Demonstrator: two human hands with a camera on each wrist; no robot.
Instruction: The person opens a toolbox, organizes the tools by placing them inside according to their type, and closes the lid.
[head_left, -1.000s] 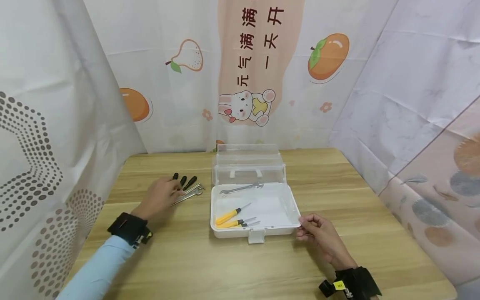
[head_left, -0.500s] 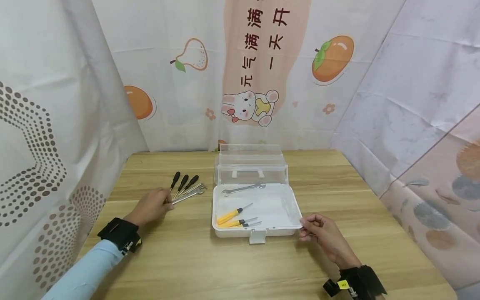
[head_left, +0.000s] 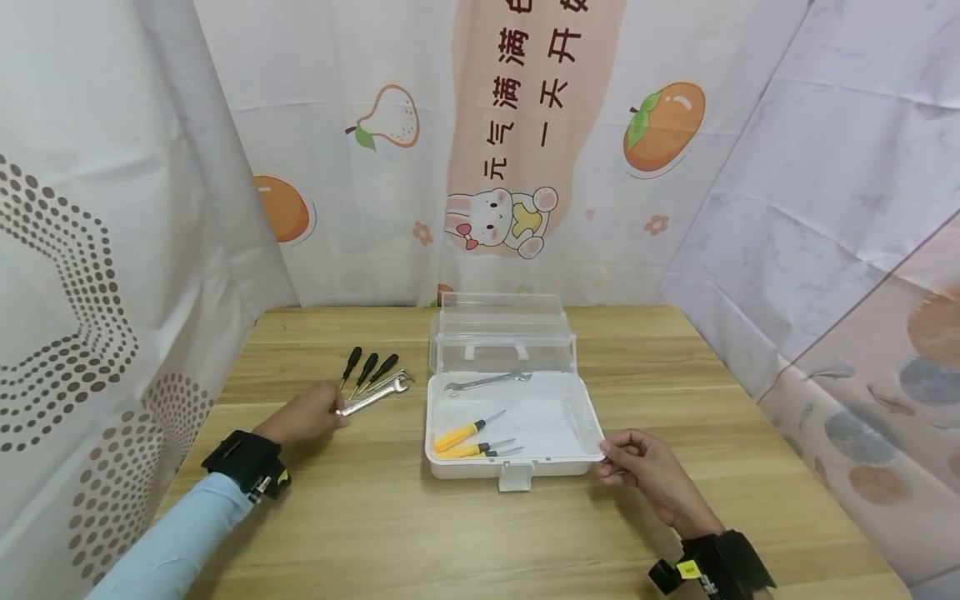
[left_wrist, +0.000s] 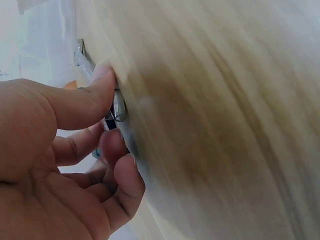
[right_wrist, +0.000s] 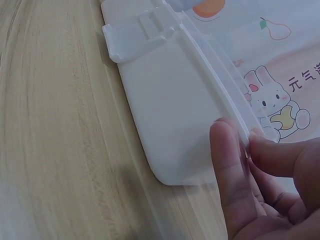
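At left, your left hand [head_left: 309,412] slides back and pinches the wrench [head_left: 375,397], so you've got it; your right hand [head_left: 647,472] still pinches the box [head_left: 468,471].

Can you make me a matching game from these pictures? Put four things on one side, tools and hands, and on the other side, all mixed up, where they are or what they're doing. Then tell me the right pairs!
Things:
1. The slim black-handled metal tools
2. The person's left hand
3. The yellow-handled metal tools
4. The person's right hand

Places and doings:
A. Pinching the rim of the white plastic box
B. Lying inside the box
C. Lying on the wood-grain table, outside the box
D. Holding one end of a silver metal wrench

Right pairs: 1-C, 2-D, 3-B, 4-A
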